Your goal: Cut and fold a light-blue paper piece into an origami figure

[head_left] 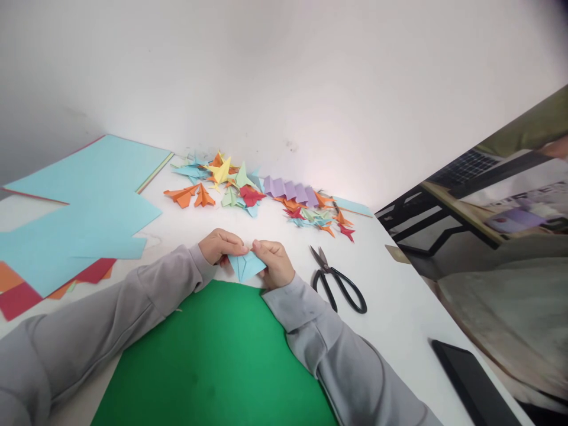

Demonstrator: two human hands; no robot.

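Note:
A small light blue folded paper with visible creases is held between both hands, just beyond the top edge of a green sheet. My left hand pinches its upper left side between thumb and fingers. On the upper right side, my right hand grips it the same way, thumb on top. The fingers behind the paper are partly hidden. To the right of my right hand lie black-handled scissors, blades slightly apart.
Folded paper planes in several colours are heaped by the wall, beside a purple pleated strip. Large blue sheets and red and orange scraps cover the left. A black phone-like device lies near the right table edge.

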